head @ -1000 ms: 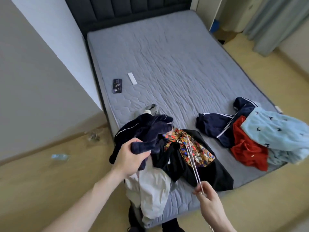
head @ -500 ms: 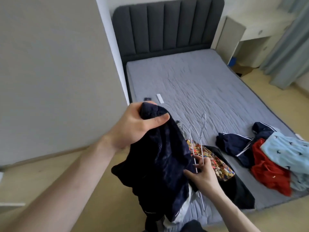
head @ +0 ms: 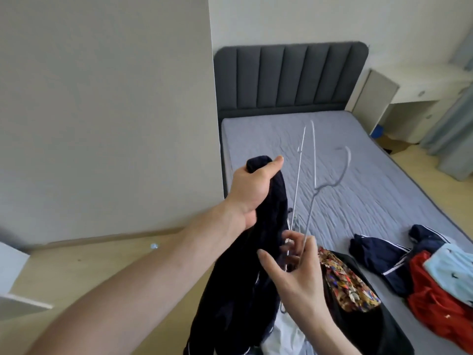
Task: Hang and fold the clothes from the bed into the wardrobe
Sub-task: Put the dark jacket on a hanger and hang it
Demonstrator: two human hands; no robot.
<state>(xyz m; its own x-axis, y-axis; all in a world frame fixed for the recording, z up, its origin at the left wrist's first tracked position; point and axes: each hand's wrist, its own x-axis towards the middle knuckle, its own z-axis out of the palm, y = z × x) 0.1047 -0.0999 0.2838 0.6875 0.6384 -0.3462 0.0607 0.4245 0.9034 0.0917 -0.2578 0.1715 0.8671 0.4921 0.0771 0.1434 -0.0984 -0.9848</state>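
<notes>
I see the bed (head: 345,175) running from its dark headboard (head: 289,75) toward me, wall close on the left, most of the grey mattress bare. A clothes pile (head: 435,272) lies at its near right edge: navy, red, pale blue. My left hand (head: 253,190) holds the dark navy garment (head: 245,278) up, grip closed round its top, cloth hanging. Just beside it, my right hand (head: 297,272) pinches thin wire hangers (head: 307,190), hooks upward.
</notes>
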